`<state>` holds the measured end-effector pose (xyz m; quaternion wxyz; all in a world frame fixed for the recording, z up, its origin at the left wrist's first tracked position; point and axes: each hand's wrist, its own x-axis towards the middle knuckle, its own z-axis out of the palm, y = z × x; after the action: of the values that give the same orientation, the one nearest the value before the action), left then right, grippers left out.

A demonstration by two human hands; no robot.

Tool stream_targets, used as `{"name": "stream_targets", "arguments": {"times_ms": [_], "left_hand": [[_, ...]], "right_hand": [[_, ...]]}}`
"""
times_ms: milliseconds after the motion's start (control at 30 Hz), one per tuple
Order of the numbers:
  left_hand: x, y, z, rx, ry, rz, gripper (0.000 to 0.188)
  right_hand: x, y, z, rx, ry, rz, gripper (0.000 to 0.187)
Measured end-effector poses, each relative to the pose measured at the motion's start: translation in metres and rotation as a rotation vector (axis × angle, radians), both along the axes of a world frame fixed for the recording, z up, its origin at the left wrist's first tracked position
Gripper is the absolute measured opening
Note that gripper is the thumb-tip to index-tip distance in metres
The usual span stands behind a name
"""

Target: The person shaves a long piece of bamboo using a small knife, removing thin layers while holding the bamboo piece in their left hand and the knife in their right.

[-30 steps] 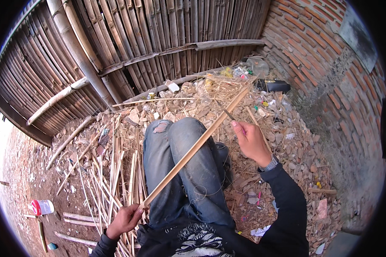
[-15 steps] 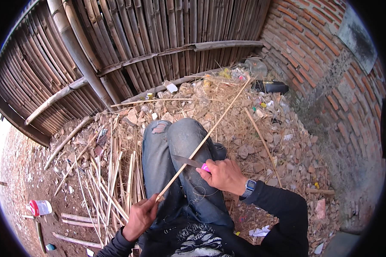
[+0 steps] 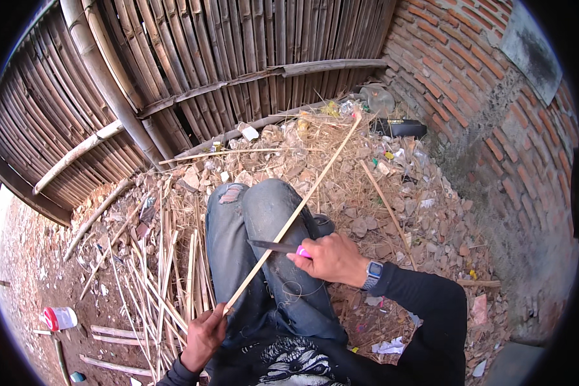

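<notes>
My left hand (image 3: 204, 331) is closed round the near end of a long, pale bamboo strip (image 3: 314, 184). The strip runs up and to the right across my thigh, out over the rubble. My right hand (image 3: 333, 258) grips a knife (image 3: 273, 245) by its pink handle. Its dark blade lies crosswise against the strip above my knee, pointing left. Under the strip are my worn jeans (image 3: 226, 225), with a torn patch at one knee. A thin loop of fibre rests on my thigh near the strip.
Left of my legs lies a pile of split bamboo strips (image 3: 167, 283). A red and white tub (image 3: 60, 318) stands at far left. Rubble and dry straw cover the ground ahead, with a black object (image 3: 399, 128) near the brick wall (image 3: 476, 83). A bamboo fence (image 3: 238, 45) closes the back.
My left hand has moved slightly down and left with the strip's near end. My right hand and the knife have shifted a little left, and the whole view has moved slightly.
</notes>
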<state>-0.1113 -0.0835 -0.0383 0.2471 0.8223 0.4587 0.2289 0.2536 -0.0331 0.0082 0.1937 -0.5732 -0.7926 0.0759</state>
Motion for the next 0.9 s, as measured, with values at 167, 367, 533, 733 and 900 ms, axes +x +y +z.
{"name": "stream_targets", "arguments": {"times_ms": [167, 367, 533, 733, 900], "left_hand": [[-0.001, 0.0, -0.006, 0.022, -0.117, 0.028, 0.037], [-0.012, 0.002, -0.003, 0.06, 0.006, -0.01, 0.035], [-0.018, 0.002, 0.002, 0.06, 0.026, -0.027, 0.035], [-0.022, -0.003, -0.007, -0.006, -0.002, 0.008, 0.034], [-0.029, 0.0, -0.004, -0.165, -0.125, 0.027, 0.03]], "right_hand": [[0.007, 0.013, -0.016, 0.133, -0.056, -0.024, 0.047], [0.083, 0.078, 0.003, 0.213, -0.105, -0.519, 0.052], [0.203, 0.097, 0.019, 0.288, -0.203, -0.716, 0.057], [0.037, 0.055, 0.026, -0.025, -0.05, -0.241, 0.055], [-0.007, 0.018, 0.0, -0.009, -0.11, -0.03, 0.052]]}}
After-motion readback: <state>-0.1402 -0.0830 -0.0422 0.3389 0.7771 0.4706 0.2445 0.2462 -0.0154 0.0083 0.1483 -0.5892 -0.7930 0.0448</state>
